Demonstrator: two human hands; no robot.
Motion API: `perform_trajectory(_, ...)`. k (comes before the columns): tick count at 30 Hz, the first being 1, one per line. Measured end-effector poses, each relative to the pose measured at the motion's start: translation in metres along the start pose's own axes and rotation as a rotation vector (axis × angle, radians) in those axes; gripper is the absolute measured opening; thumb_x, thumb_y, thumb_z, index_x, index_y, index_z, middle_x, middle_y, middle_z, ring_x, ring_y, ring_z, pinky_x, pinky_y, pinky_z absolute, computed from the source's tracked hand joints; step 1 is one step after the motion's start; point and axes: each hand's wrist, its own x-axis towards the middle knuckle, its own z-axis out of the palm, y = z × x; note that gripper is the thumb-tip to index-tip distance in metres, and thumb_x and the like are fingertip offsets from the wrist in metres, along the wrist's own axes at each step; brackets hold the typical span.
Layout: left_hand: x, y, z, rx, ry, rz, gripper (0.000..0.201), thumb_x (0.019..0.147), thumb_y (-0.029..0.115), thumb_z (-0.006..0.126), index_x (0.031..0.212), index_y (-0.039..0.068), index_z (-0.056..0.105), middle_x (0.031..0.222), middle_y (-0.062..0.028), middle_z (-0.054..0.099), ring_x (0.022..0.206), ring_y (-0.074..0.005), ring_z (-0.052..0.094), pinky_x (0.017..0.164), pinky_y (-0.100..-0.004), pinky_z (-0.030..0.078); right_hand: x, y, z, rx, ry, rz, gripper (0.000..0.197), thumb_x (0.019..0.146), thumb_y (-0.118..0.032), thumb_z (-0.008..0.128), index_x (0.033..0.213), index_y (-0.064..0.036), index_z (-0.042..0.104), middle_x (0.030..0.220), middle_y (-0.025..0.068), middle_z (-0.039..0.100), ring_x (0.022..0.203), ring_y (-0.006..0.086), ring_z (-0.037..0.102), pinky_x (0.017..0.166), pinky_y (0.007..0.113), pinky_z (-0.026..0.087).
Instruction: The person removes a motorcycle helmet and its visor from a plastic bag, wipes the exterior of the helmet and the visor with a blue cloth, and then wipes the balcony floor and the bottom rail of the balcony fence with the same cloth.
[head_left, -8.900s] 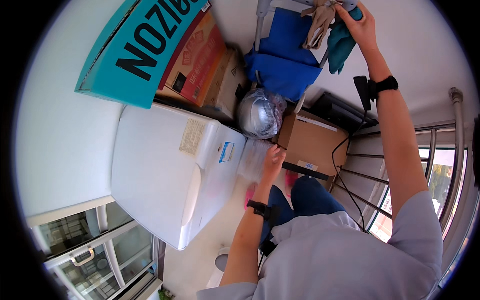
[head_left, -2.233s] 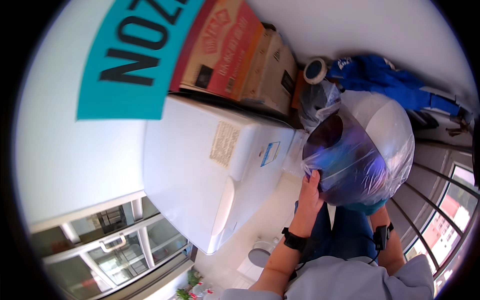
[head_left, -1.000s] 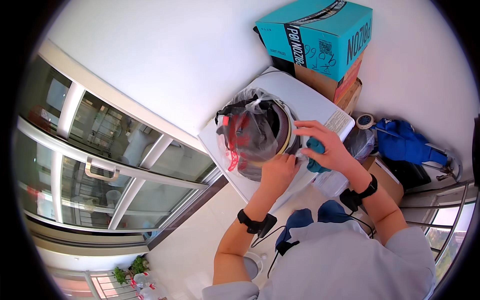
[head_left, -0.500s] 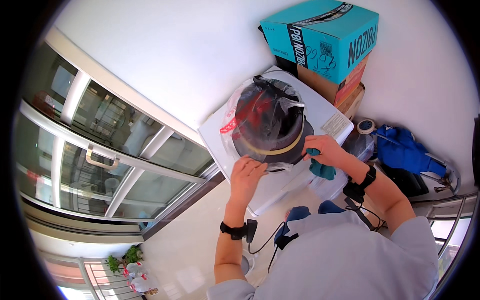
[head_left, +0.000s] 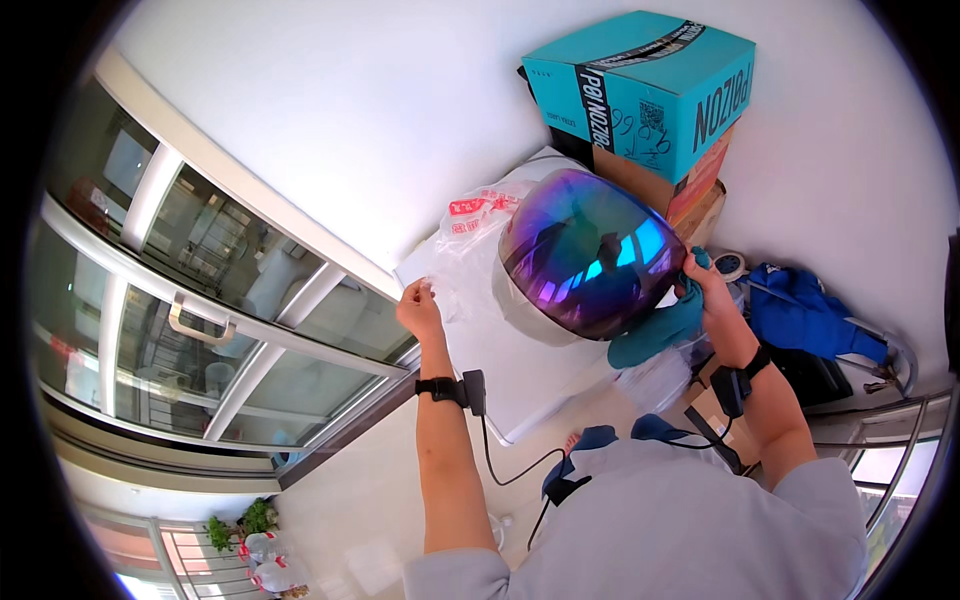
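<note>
A helmet with a shiny purple-blue mirrored visor [head_left: 595,255] is tilted over the white appliance top [head_left: 520,385], its visor facing up. My right hand [head_left: 708,290] is closed on the helmet's right edge, with a teal cloth [head_left: 655,330] in the same grip hanging below the visor. To the left, my left hand [head_left: 420,308] pinches the edge of a clear plastic bag [head_left: 465,265] with red print. The bag lies loose on the appliance, beside the helmet. The helmet's back and underside are hidden.
A turquoise box [head_left: 640,95] sits on stacked cardboard boxes behind the helmet. At right are a blue folded item [head_left: 815,310] with a wheel and a metal frame. Sliding glass doors [head_left: 230,260] run along the left. Cables hang from both wrist straps.
The helmet has come out of the plastic bag and turned, so its visor now shows instead of its dark interior. My left hand moved left with the bag; my right hand moved up and right.
</note>
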Motion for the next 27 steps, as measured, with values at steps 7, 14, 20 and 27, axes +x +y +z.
perform_trajectory(7,0.001,0.01,0.054,-0.63,-0.492,-0.469,0.033,0.091,0.024,0.052,0.112,-0.001,0.056,0.097,-0.0076,0.063,0.08,-0.0151,0.063,0.072,-0.0295,0.051,-0.014,0.043,-0.041,0.309,0.193,0.211,0.025,0.08,-0.035,0.07,0.089,-0.0165,0.054,0.072,-0.0009,0.054,0.054,0.0116,0.051,0.047,0.024,0.042)
perform_trajectory(14,-0.015,-0.014,0.081,-0.267,-0.761,-0.404,0.027,0.091,0.02,0.05,0.105,0.0,0.059,0.092,-0.0079,0.063,0.078,-0.0138,0.059,0.069,-0.0268,0.047,-0.014,0.067,-0.059,0.563,0.257,0.315,0.029,0.083,-0.044,0.062,0.084,-0.016,0.054,0.056,0.0028,0.052,0.047,0.0151,0.049,0.044,0.028,0.04)
perform_trajectory(20,0.01,-0.082,0.065,-0.046,-0.314,-0.402,0.021,0.086,0.015,0.057,0.081,-0.004,0.063,0.063,-0.0057,0.059,0.053,-0.0128,0.054,0.049,-0.0266,0.043,-0.024,0.114,-0.076,0.268,0.358,0.104,0.029,0.089,-0.04,0.057,0.083,-0.0126,0.052,0.061,0.0026,0.053,0.056,0.0175,0.054,0.051,0.027,0.043)
perform_trajectory(27,0.015,-0.1,0.042,-0.039,-0.139,-0.427,0.018,0.084,0.013,0.06,0.086,-0.005,0.06,0.066,-0.0097,0.06,0.054,-0.0155,0.056,0.049,-0.0276,0.047,-0.026,0.146,-0.088,0.637,0.212,0.228,0.02,0.094,-0.027,0.05,0.088,-0.0088,0.056,0.074,0.0026,0.057,0.068,0.0157,0.057,0.065,0.028,0.048)
